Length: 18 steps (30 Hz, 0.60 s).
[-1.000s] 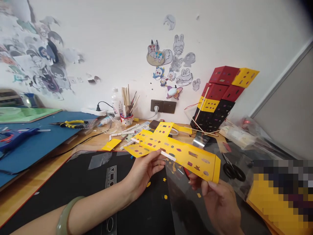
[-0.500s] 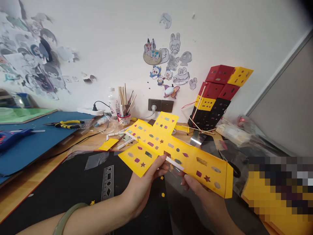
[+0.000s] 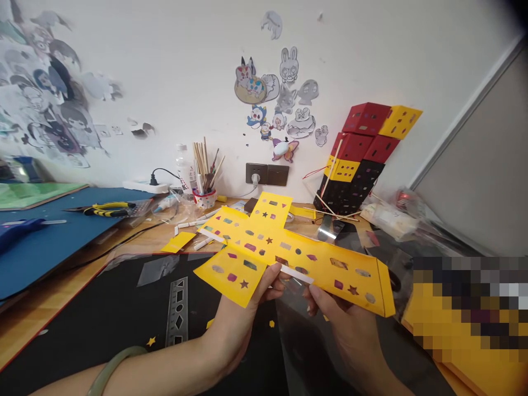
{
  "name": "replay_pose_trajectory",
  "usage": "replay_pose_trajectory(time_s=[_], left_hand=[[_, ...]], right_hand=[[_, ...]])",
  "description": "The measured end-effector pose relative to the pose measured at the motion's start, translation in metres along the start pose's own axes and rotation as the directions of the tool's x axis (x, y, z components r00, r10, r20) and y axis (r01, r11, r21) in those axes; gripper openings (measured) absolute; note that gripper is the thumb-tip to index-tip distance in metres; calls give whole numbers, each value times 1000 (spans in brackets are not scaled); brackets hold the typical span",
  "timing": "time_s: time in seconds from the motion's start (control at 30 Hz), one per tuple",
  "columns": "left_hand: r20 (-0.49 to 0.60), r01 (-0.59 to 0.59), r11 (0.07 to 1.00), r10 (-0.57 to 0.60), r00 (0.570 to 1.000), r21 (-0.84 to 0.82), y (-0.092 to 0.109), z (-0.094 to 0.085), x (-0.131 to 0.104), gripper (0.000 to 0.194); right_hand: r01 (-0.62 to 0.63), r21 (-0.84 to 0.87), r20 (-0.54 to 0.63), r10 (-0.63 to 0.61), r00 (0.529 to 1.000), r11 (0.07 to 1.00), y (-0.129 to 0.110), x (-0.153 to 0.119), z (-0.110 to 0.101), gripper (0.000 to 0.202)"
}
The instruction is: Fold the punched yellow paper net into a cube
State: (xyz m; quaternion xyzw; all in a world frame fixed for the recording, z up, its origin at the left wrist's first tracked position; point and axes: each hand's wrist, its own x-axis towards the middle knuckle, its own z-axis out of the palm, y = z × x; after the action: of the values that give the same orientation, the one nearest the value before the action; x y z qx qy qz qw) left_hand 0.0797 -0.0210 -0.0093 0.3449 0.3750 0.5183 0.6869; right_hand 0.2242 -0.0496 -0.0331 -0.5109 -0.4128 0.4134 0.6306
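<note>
A yellow cross-shaped paper box template (image 3: 284,242) is held up above the desk, tilted toward me. Small stars, ovals, diamonds and other shapes are cut in it, with shimmering film showing through. My left hand (image 3: 268,286) is closed on its near edge, thumb on top by a white strip (image 3: 297,273). My right hand (image 3: 342,316) pinches the same edge at the strip's right end, with its fingers partly hidden underneath. A second white strip (image 3: 212,236) lies along the template's left flap. Below to the left, a clear stencil ruler (image 3: 177,308) rests on the black mat (image 3: 124,319).
Red, yellow and black boxes (image 3: 358,159) are stacked against the wall at the back right. Left are pliers (image 3: 109,209) on a blue board (image 3: 45,247). A cup of sticks (image 3: 205,198) stands at the back. Yellow scraps (image 3: 152,341) dot the mat.
My right thumb has moved up and left onto the white strip's end. The template has turned slightly, its right end a little higher. The whole view has shifted slightly.
</note>
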Motion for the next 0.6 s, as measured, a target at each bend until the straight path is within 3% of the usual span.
replay_pose_trajectory(time_s=[0.23, 0.33, 0.4, 0.43, 0.47, 0.5, 0.53, 0.57, 0.6], left_hand=[[105, -20, 1000, 18, 994, 15, -3, -4, 1, 20], [199, 12, 991, -38, 979, 132, -6, -5, 0, 20], [306, -62, 948, -38, 951, 312, -7, -5, -4, 26], [385, -189, 893, 19, 923, 409, -7, -4, -6, 25], [496, -388, 793, 126, 859, 470, -6, -4, -10, 22], [625, -617, 627, 253, 738, 474, -5, -4, -13, 16], [741, -817, 400, 372, 559, 416, -3, -5, -16, 12], [814, -929, 161, 449, 369, 333, -1, -5, -18, 13], [847, -960, -41, 483, 223, 277, 2, -6, -20, 17]], right_hand=[[-25, 136, -30, 29, 999, 990, -3, 0, 4, 13], [-57, 134, -46, 64, 997, 989, -3, 1, 2, 16], [-71, 119, -45, 77, 996, 990, -3, 1, 0, 17], [-78, 111, -39, 83, 996, 991, -3, 1, 0, 16], [-85, 105, -34, 89, 995, 991, -3, 1, -1, 16], [-97, 99, -30, 100, 995, 990, -3, 0, -1, 15], [-110, 98, -28, 113, 993, 989, -3, 0, 0, 14], [-122, 102, -25, 125, 992, 987, -2, -1, 0, 14], [-132, 112, -22, 135, 991, 985, -2, -2, 1, 13]])
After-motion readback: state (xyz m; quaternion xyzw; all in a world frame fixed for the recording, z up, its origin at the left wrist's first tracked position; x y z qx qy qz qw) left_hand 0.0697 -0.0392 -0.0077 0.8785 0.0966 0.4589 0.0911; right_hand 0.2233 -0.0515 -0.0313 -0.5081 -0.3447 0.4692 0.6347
